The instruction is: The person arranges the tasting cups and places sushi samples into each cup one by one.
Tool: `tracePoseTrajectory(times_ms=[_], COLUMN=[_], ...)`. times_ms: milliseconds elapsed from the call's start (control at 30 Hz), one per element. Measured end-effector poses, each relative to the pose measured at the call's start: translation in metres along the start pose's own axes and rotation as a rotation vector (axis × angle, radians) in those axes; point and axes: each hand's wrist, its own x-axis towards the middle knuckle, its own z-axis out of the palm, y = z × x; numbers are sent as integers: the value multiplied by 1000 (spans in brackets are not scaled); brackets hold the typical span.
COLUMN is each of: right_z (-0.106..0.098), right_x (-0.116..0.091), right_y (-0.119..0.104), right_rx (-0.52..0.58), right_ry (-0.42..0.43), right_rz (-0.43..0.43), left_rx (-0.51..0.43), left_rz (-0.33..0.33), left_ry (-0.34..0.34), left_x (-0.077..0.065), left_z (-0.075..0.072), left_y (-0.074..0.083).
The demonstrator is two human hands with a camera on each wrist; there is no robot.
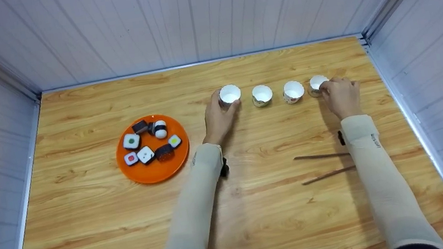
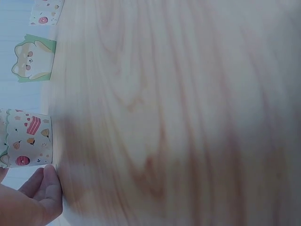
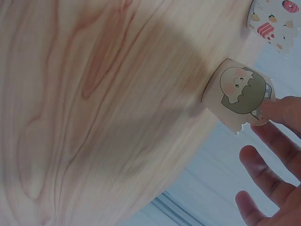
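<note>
Several small paper baking cups stand upright in a row across the back of the table. My left hand (image 1: 219, 118) holds the leftmost cup (image 1: 230, 94), thumb on the near side and fingers round its left. Cake and doughnut prints show on that cup (image 2: 29, 136) in the left wrist view. At the other end, my right hand (image 1: 341, 97) pinches the rim of the rightmost cup (image 1: 317, 83). A cartoon face decorates this cup (image 3: 239, 92) in the right wrist view. Between the hands stand two more cups, one (image 1: 262, 95) nearer the left and another (image 1: 293, 91) nearer the right.
An orange plate (image 1: 154, 176) on the left bears several toy sushi pieces (image 1: 146, 154). Two brown chopsticks (image 1: 320, 156) lie beside and partly behind my right forearm. White panel walls (image 1: 205, 17) border the wooden table (image 1: 262, 219) at the back and sides.
</note>
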Motion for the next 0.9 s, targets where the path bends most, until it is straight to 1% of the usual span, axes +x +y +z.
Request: tracePoseTrajectory(times_ms=[167, 233, 400, 533, 700, 800, 900], right_z=[-4, -7, -18, -26, -33, -32, -28], right_x=[0, 0, 4, 10, 18, 23, 26], right_y=[-2, -4, -16, -32, -56, -71, -89], right_rx=[6, 17, 26, 40, 55, 71, 91], right_ry=[-24, -22, 33, 80, 117, 138, 147], right_rz=[20, 24, -7, -41, -94, -141, -196], left_rx=[0, 15, 71, 83, 87, 85, 82], left_rz=[6, 8, 20, 33, 38, 41, 30], left_ry=[3, 5, 3, -7, -24, -21, -16], left_x=[0, 0, 0, 0, -1, 0, 0], left_z=[0, 0, 0, 0, -2, -2, -2], left_y=[-1, -1, -1, 0, 0, 0, 0])
